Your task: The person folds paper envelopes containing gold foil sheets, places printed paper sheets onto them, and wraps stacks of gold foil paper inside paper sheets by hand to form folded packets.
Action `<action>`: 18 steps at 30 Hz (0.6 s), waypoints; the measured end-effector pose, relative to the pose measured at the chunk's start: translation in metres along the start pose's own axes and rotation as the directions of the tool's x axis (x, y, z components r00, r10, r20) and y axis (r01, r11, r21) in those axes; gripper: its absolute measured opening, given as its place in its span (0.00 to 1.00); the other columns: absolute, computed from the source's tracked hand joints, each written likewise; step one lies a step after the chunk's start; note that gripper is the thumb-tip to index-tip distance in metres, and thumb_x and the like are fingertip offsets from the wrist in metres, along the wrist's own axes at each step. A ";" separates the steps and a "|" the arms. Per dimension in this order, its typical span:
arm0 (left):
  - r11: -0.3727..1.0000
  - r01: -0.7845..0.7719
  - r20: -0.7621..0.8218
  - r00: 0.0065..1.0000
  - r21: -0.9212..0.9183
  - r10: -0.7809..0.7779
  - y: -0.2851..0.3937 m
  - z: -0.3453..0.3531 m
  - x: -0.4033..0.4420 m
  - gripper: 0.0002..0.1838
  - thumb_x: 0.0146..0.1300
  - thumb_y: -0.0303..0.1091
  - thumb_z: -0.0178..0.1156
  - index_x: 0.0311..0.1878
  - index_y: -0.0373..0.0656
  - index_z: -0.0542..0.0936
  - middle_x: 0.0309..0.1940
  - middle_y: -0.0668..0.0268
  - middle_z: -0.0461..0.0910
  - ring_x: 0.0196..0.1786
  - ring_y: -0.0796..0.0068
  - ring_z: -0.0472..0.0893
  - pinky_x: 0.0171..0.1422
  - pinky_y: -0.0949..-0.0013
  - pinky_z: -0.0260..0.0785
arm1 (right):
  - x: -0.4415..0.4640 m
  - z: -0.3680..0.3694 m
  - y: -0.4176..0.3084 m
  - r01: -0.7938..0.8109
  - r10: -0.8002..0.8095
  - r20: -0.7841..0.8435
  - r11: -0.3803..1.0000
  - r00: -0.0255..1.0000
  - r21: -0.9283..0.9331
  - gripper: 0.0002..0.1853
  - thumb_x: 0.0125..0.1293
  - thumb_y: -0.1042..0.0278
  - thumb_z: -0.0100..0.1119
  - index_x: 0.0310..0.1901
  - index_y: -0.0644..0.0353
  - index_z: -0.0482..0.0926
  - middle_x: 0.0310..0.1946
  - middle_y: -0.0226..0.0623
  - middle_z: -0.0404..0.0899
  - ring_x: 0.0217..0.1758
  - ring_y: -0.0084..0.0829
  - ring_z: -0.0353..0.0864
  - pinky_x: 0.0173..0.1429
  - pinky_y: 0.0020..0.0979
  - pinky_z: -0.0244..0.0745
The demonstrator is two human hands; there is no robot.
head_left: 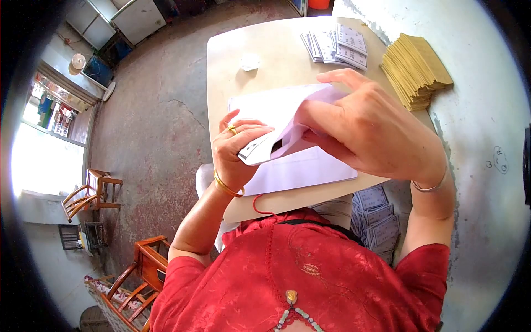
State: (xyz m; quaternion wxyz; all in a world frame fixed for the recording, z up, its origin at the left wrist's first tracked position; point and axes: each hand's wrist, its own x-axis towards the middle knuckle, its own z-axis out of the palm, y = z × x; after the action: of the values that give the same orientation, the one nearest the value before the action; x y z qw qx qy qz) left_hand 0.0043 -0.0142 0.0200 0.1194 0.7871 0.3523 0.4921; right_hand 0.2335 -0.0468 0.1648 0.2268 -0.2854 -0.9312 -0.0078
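A white sheet of paper is bent up over the table, its near part curling toward my right side. My left hand, with a ring and a gold bangle, is closed on the sheet's near left part. A flat piece with dark print shows at the fold beside its fingers; its kind is unclear. My right hand grips the curled right part of the sheet, its index finger raised and the other fingers partly hidden by the paper. Below both hands, more white paper lies flat on the table.
The pale table bears a small white scrap and printed white packets. Brown envelopes are stacked to the right, near the wall. More printed packets lie below the table edge. Wooden chairs stand at left.
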 end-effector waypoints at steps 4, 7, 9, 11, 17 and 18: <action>0.987 0.146 -0.015 0.989 -0.072 -0.147 0.007 0.005 0.000 0.07 0.47 0.24 0.70 0.32 0.46 0.86 0.30 0.69 0.86 0.42 0.71 0.86 0.70 0.55 0.62 | 0.005 0.004 -0.004 -0.066 0.067 0.002 0.985 0.998 -0.160 0.12 0.56 0.70 0.70 0.38 0.56 0.76 0.24 0.37 0.80 0.34 0.40 0.82 0.61 0.42 0.72; 0.948 0.240 0.018 0.970 -0.207 -0.242 0.003 0.006 -0.003 0.06 0.49 0.23 0.69 0.32 0.44 0.86 0.29 0.68 0.86 0.41 0.71 0.85 0.71 0.54 0.61 | 0.010 0.006 -0.010 -0.080 0.054 -0.098 0.956 0.994 -0.282 0.15 0.51 0.69 0.73 0.39 0.54 0.76 0.27 0.33 0.81 0.37 0.35 0.82 0.62 0.41 0.70; 0.895 0.308 0.038 0.949 -0.323 -0.313 0.001 0.010 -0.004 0.06 0.51 0.22 0.69 0.33 0.42 0.86 0.30 0.67 0.86 0.38 0.73 0.83 0.66 0.57 0.66 | 0.013 0.016 -0.008 -0.056 -0.055 -0.280 0.926 0.958 -0.373 0.18 0.47 0.69 0.74 0.39 0.51 0.76 0.31 0.29 0.81 0.38 0.30 0.81 0.60 0.38 0.69; 0.828 0.372 0.048 0.920 -0.420 -0.389 0.008 0.012 0.000 0.07 0.52 0.21 0.69 0.35 0.43 0.87 0.32 0.67 0.86 0.38 0.73 0.83 0.61 0.61 0.71 | 0.016 0.018 -0.008 -0.051 -0.125 -0.361 0.896 0.924 -0.442 0.21 0.43 0.67 0.75 0.40 0.49 0.76 0.33 0.24 0.79 0.38 0.27 0.79 0.56 0.36 0.67; 0.811 0.291 0.024 0.946 -0.508 -0.324 0.015 0.017 0.007 0.09 0.56 0.20 0.68 0.39 0.42 0.88 0.36 0.69 0.86 0.39 0.79 0.83 0.45 0.71 0.77 | 0.005 0.008 -0.012 0.108 -0.207 -0.131 0.842 0.970 -0.528 0.09 0.47 0.68 0.63 0.34 0.54 0.82 0.32 0.24 0.78 0.34 0.26 0.75 0.42 0.28 0.64; 0.807 0.300 0.048 0.946 -0.509 -0.321 0.012 0.018 0.004 0.08 0.56 0.20 0.68 0.39 0.42 0.88 0.36 0.69 0.86 0.39 0.79 0.83 0.45 0.71 0.77 | 0.005 0.012 -0.010 0.113 -0.213 -0.140 0.850 0.967 -0.515 0.07 0.48 0.68 0.62 0.32 0.54 0.81 0.30 0.24 0.77 0.35 0.26 0.75 0.42 0.28 0.65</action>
State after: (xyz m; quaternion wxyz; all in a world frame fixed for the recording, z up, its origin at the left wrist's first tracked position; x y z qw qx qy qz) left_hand 0.0262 -0.0174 0.0211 0.3951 0.6489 0.3355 0.5571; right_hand 0.2188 -0.0509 0.1574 0.2318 -0.2521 -0.8914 -0.2968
